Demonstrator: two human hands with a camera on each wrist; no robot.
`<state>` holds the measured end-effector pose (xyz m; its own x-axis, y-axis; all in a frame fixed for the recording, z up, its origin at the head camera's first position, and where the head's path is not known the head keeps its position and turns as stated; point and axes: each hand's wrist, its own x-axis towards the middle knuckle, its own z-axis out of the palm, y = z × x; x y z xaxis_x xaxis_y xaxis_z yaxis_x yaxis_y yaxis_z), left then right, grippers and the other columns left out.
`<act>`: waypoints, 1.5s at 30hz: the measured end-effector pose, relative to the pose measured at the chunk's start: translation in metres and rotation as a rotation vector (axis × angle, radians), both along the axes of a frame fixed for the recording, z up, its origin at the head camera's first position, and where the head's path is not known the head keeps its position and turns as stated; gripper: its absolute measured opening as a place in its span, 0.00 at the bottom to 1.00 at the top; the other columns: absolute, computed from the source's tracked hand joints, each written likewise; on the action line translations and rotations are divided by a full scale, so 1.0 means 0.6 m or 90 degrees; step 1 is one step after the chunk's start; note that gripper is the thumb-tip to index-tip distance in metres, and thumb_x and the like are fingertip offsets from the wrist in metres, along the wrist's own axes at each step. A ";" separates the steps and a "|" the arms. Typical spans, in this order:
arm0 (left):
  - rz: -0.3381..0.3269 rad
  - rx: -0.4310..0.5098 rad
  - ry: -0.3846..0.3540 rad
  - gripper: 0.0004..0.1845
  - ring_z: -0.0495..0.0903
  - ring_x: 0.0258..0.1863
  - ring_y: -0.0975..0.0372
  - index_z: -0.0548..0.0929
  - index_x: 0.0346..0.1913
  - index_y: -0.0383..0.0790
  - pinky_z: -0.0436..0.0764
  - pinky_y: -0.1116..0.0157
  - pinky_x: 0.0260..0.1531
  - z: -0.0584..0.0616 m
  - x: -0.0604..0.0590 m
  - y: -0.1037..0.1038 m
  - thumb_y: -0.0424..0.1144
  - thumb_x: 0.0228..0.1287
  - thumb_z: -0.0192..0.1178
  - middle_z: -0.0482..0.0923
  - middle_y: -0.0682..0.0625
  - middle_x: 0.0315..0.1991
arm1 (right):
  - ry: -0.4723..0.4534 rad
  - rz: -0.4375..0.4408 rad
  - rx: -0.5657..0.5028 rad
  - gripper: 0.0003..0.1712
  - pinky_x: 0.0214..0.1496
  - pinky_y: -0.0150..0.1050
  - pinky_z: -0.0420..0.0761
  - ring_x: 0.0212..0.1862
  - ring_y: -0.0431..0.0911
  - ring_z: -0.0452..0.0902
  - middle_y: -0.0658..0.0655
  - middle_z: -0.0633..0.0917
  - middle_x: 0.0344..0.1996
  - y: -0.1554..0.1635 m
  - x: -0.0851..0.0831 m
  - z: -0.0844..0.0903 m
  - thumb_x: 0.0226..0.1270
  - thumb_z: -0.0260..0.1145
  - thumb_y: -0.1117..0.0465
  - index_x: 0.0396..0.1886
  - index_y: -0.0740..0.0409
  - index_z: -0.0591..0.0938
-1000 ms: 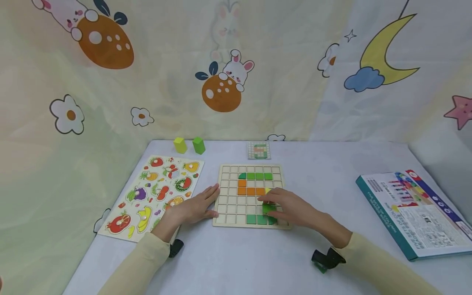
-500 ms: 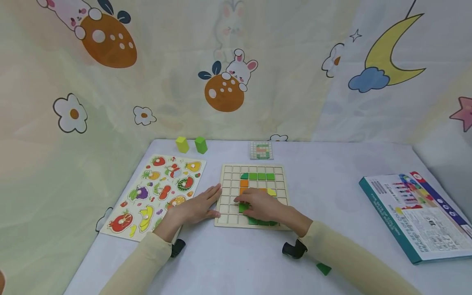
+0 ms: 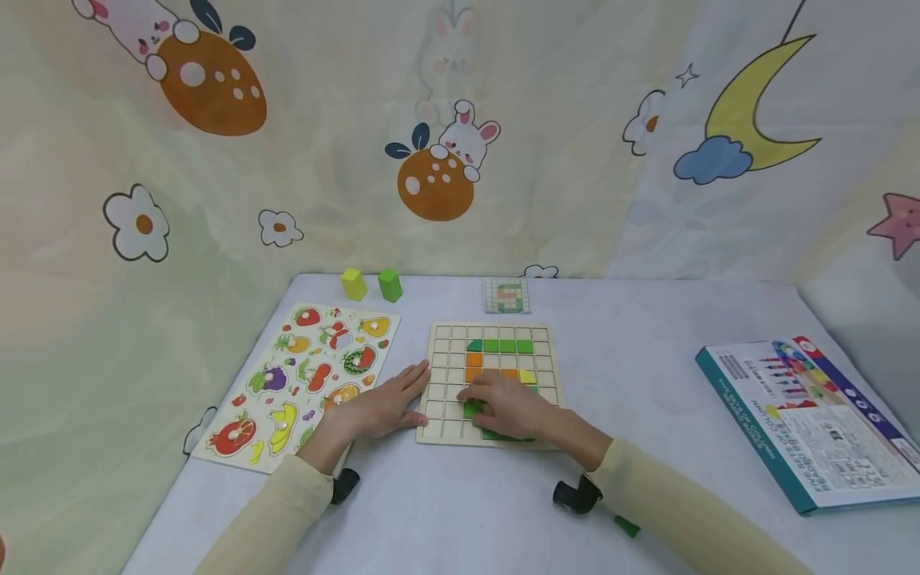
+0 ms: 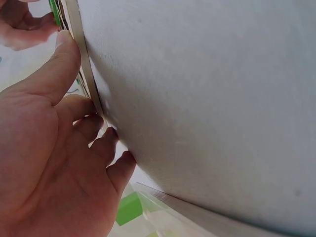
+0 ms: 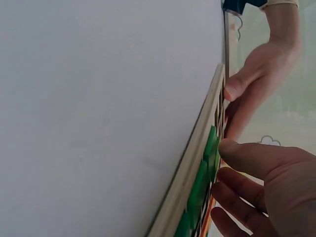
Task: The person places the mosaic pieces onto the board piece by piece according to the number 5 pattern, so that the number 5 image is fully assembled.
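A wooden grid board (image 3: 446,351) lies mid-table with a green row at the top, an orange row and a yellow tile (image 3: 528,376) under it, and a green row at the bottom. My right hand (image 3: 506,403) lies over the board's lower middle and pinches a green tile (image 3: 471,410) down on a cell. In the right wrist view the thumb of this right hand (image 5: 266,182) sits on the green tile (image 5: 211,148) beside the board's edge (image 5: 197,163). My left hand (image 3: 381,407) rests flat on the table, fingers against the board's left edge (image 4: 81,54); the left hand (image 4: 54,148) holds nothing.
A fruit puzzle board (image 3: 309,375) lies left of the grid. A yellow block (image 3: 353,283) and a green block (image 3: 389,284) stand at the back, near a small pattern card (image 3: 506,295). A box (image 3: 812,419) lies at the right. A loose green tile (image 3: 627,525) sits by my right forearm.
My right hand carried the green tile leftward across the board, from its right side to the left-middle, uncovering the yellow tile. My left hand stayed put.
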<state>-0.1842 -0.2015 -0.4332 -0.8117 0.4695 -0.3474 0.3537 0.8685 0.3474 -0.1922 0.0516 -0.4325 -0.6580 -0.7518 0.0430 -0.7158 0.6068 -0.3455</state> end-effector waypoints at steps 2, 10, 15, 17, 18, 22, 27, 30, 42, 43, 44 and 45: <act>0.000 0.003 0.000 0.46 0.41 0.79 0.53 0.44 0.78 0.46 0.56 0.52 0.74 0.000 0.001 0.000 0.57 0.67 0.54 0.37 0.51 0.80 | -0.021 -0.015 -0.013 0.19 0.57 0.40 0.79 0.53 0.44 0.76 0.51 0.82 0.51 0.013 0.002 0.003 0.64 0.69 0.56 0.55 0.51 0.83; 0.004 -0.002 -0.006 0.46 0.40 0.79 0.55 0.44 0.78 0.47 0.55 0.53 0.74 0.008 0.005 0.001 0.57 0.66 0.55 0.36 0.52 0.80 | -0.031 -0.101 -0.036 0.19 0.51 0.39 0.81 0.49 0.43 0.77 0.49 0.83 0.49 0.117 0.018 0.027 0.62 0.70 0.58 0.54 0.51 0.83; 0.007 -0.008 -0.004 0.46 0.40 0.79 0.55 0.43 0.78 0.47 0.55 0.53 0.74 0.011 0.006 0.000 0.57 0.66 0.55 0.36 0.52 0.80 | -0.062 -0.130 -0.001 0.19 0.51 0.39 0.82 0.49 0.43 0.78 0.46 0.84 0.47 0.192 0.050 0.035 0.61 0.70 0.60 0.54 0.49 0.84; 0.007 -0.007 -0.005 0.46 0.40 0.79 0.55 0.43 0.78 0.47 0.55 0.53 0.74 0.012 0.006 0.000 0.57 0.66 0.55 0.35 0.52 0.80 | -0.087 -0.122 0.003 0.20 0.52 0.41 0.82 0.51 0.43 0.79 0.45 0.83 0.48 0.219 0.067 0.036 0.61 0.70 0.60 0.54 0.47 0.83; 0.007 -0.006 -0.005 0.46 0.40 0.79 0.55 0.43 0.78 0.47 0.55 0.53 0.75 0.012 0.006 -0.001 0.57 0.66 0.55 0.35 0.52 0.80 | -0.102 -0.118 0.005 0.20 0.52 0.41 0.82 0.51 0.43 0.79 0.45 0.83 0.49 0.231 0.076 0.036 0.60 0.70 0.60 0.54 0.47 0.83; 0.006 -0.009 -0.006 0.46 0.39 0.79 0.55 0.43 0.78 0.47 0.54 0.53 0.75 0.016 0.004 -0.001 0.57 0.67 0.55 0.35 0.53 0.80 | -0.160 -0.097 0.013 0.20 0.52 0.37 0.82 0.51 0.40 0.79 0.42 0.83 0.49 0.273 0.110 0.028 0.60 0.71 0.57 0.53 0.43 0.83; 0.006 -0.008 -0.003 0.45 0.39 0.79 0.56 0.43 0.78 0.48 0.54 0.53 0.75 0.019 0.003 -0.002 0.57 0.67 0.54 0.34 0.53 0.80 | -0.198 -0.082 0.030 0.21 0.51 0.33 0.82 0.52 0.37 0.78 0.41 0.82 0.51 0.309 0.138 0.013 0.60 0.70 0.54 0.55 0.38 0.82; 0.009 -0.004 -0.004 0.45 0.38 0.79 0.56 0.43 0.78 0.48 0.54 0.53 0.75 0.019 0.003 -0.002 0.57 0.67 0.54 0.34 0.53 0.80 | -0.186 -0.072 0.022 0.23 0.51 0.31 0.82 0.52 0.37 0.77 0.42 0.81 0.52 0.323 0.149 0.005 0.60 0.70 0.56 0.56 0.38 0.81; -0.001 0.003 -0.005 0.45 0.39 0.79 0.55 0.42 0.78 0.47 0.54 0.53 0.75 0.011 0.004 -0.002 0.58 0.68 0.53 0.35 0.52 0.80 | -0.152 -0.001 -0.028 0.26 0.51 0.27 0.81 0.51 0.35 0.73 0.42 0.78 0.53 0.297 0.179 -0.017 0.59 0.71 0.58 0.57 0.36 0.79; -0.001 0.004 -0.006 0.45 0.39 0.79 0.55 0.42 0.78 0.47 0.54 0.53 0.75 0.010 0.004 -0.002 0.58 0.67 0.53 0.35 0.52 0.80 | -0.141 0.017 -0.040 0.25 0.50 0.27 0.80 0.51 0.35 0.73 0.42 0.78 0.53 0.292 0.181 -0.018 0.60 0.71 0.58 0.57 0.37 0.80; 0.000 0.005 -0.007 0.46 0.39 0.79 0.55 0.42 0.78 0.47 0.54 0.53 0.75 0.009 0.005 -0.001 0.58 0.67 0.54 0.35 0.52 0.80 | -0.128 0.036 -0.052 0.25 0.50 0.27 0.81 0.50 0.35 0.73 0.41 0.79 0.53 0.288 0.182 -0.020 0.60 0.71 0.59 0.57 0.38 0.80; 0.001 0.005 -0.008 0.46 0.39 0.79 0.55 0.42 0.78 0.47 0.54 0.52 0.75 0.008 0.005 -0.001 0.58 0.67 0.54 0.35 0.52 0.80 | -0.109 0.054 -0.063 0.24 0.49 0.27 0.81 0.50 0.35 0.73 0.41 0.79 0.52 0.283 0.183 -0.021 0.60 0.71 0.59 0.57 0.39 0.80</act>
<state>-0.1812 -0.2023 -0.4283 -0.8081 0.4714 -0.3533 0.3482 0.8660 0.3590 -0.0822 0.2214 -0.4450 -0.5963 -0.8026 0.0127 -0.6891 0.5037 -0.5210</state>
